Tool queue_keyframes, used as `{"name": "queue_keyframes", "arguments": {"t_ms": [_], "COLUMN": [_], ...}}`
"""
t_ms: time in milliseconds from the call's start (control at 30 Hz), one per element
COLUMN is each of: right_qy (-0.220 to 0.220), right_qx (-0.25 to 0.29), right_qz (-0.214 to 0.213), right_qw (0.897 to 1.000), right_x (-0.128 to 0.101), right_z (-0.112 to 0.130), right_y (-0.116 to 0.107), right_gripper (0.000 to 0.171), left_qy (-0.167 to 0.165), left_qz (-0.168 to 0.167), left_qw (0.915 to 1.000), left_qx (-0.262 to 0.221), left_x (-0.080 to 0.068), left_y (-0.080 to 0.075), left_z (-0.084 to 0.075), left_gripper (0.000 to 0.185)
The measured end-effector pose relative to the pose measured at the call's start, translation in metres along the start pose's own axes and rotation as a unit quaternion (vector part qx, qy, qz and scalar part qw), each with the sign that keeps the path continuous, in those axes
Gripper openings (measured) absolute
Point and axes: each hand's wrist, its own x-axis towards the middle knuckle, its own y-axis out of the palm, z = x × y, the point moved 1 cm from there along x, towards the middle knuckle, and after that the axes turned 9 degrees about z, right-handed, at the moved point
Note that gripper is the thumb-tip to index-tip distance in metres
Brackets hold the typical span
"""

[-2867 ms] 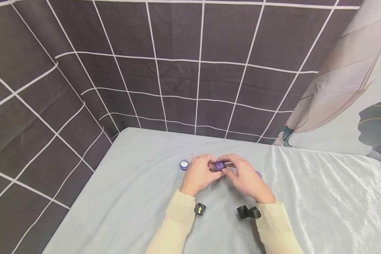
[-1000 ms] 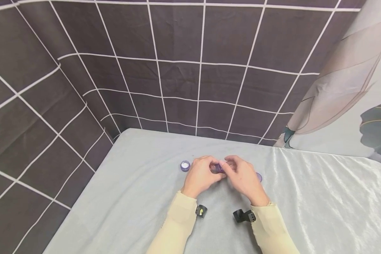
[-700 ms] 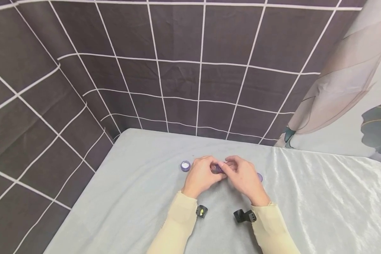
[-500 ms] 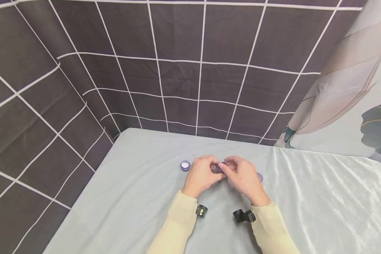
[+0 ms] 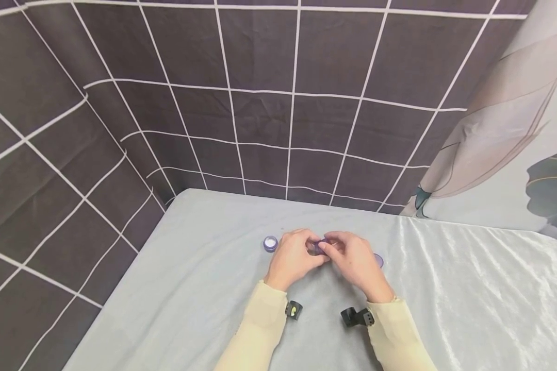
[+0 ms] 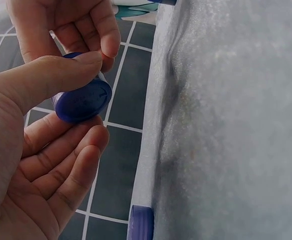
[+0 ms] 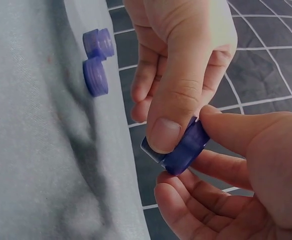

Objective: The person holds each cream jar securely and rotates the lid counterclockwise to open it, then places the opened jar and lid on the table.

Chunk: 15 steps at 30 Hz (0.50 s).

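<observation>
Left hand (image 5: 291,258) and right hand (image 5: 356,262) each grip the purple jar (image 6: 82,101) (mostly hidden by fingers).

Lighting, head view: I read it as even and bright, from above; the pale table cover (image 5: 469,288) shows soft sheen on its right part, no hard glare. Shadows: faint, short, under the sleeves. Distortion: the grid lines of the dark backdrop (image 5: 260,62) bow toward the edges. Left wrist view: dimmer, greyish; near fingers (image 6: 50,165) soft, cover grainy. Right wrist view: dim likewise; thumb (image 7: 171,120) fairly sharp, two small purple jars (image 7: 98,60) behind slightly blurred.
</observation>
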Motion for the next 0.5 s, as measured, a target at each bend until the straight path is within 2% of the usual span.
{"name": "queue_keyframes", "arguments": {"t_ms": [233,500], "right_qy": [-0.013,-0.020], "right_qx": [-0.004,-0.009], "right_qz": [-0.005,-0.003], "right_qw": [1.000,1.000], "right_x": [-0.0003,-0.0011], "right_z": [0.0015,0.0016], "right_y": [0.0005,-0.0010], "right_gripper": [0.029,0.028], "left_qy": [-0.013,-0.008], "left_qz": [0.005,0.007], "left_qw": [0.9999,0.9999], "left_qx": [-0.007,-0.009], "left_x": [-0.0019,-0.0010], "left_y": [0.0001,-0.0002], "left_z": [0.0012,-0.0012], "left_gripper": [0.028,0.027]}}
